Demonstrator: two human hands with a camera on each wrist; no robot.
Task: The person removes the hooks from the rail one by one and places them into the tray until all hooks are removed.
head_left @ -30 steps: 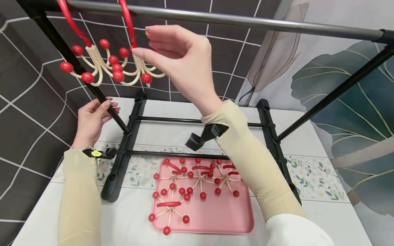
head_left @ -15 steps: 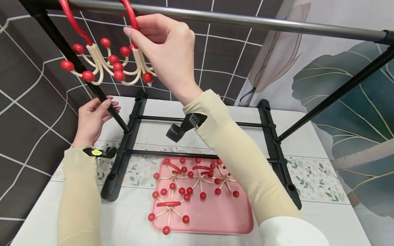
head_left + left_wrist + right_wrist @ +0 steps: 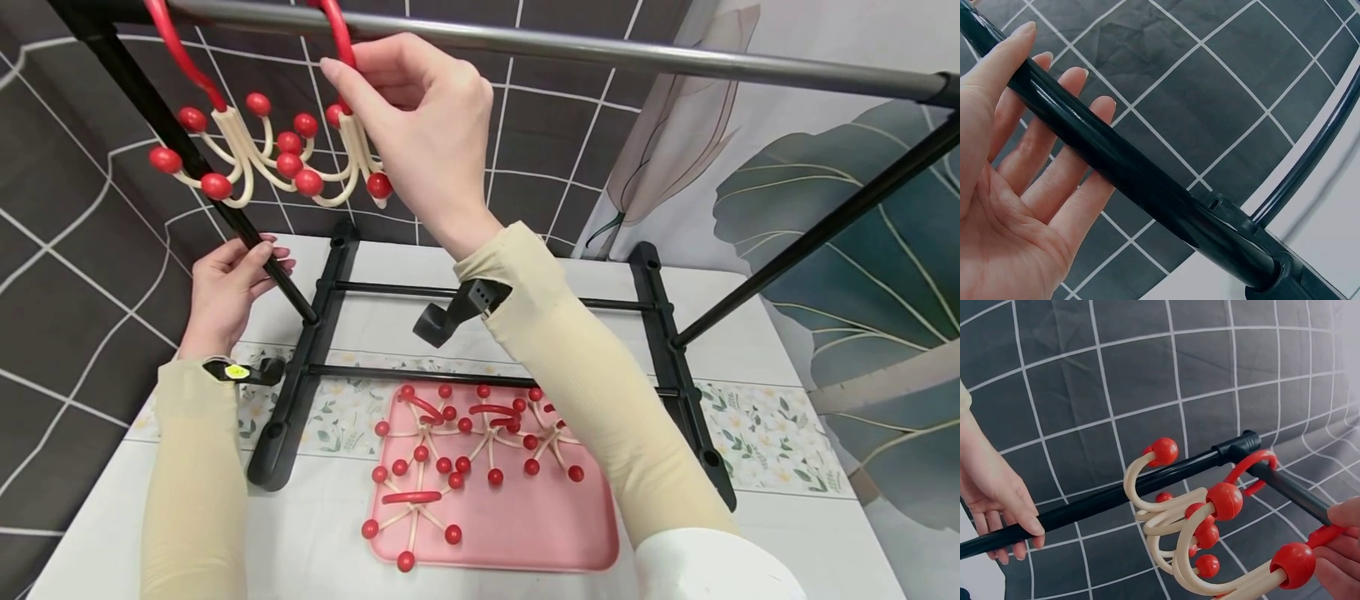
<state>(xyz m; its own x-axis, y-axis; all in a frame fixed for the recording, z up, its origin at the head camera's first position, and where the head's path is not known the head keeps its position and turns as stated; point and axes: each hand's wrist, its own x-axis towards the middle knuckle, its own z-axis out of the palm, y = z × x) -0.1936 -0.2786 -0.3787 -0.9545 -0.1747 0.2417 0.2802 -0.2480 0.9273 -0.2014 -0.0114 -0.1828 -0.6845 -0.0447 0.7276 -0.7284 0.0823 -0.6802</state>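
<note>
My right hand (image 3: pixel 438 133) pinches the red hook (image 3: pixel 341 37) of a multi-arm hanger with cream prongs (image 3: pixel 356 154) and red ball tips, hung on the rack's top rail (image 3: pixel 562 54). To its left a second hanger of the same kind (image 3: pixel 240 150) hangs from the rail; their ball tips overlap in the head view. In the right wrist view both hangers show, with the right fingers (image 3: pixel 1344 550) at the lower right. My left hand (image 3: pixel 225 292) holds the rack's slanted black post (image 3: pixel 1141 178), thumb on one side and fingers behind it.
A pink tray (image 3: pixel 547 525) on the white table (image 3: pixel 300 533) bears several more hangers. The rack's black feet (image 3: pixel 292 400) and lower crossbars (image 3: pixel 405 372) stand behind the tray. Dark tiled cloth (image 3: pixel 75 275) lines the back and left; a patterned curtain (image 3: pixel 840 208) hangs at right.
My right hand has moved left and up to the second hanger's hook, taken hold of it, then shifted it slightly right along the rail. The left hand has stayed on the post.
</note>
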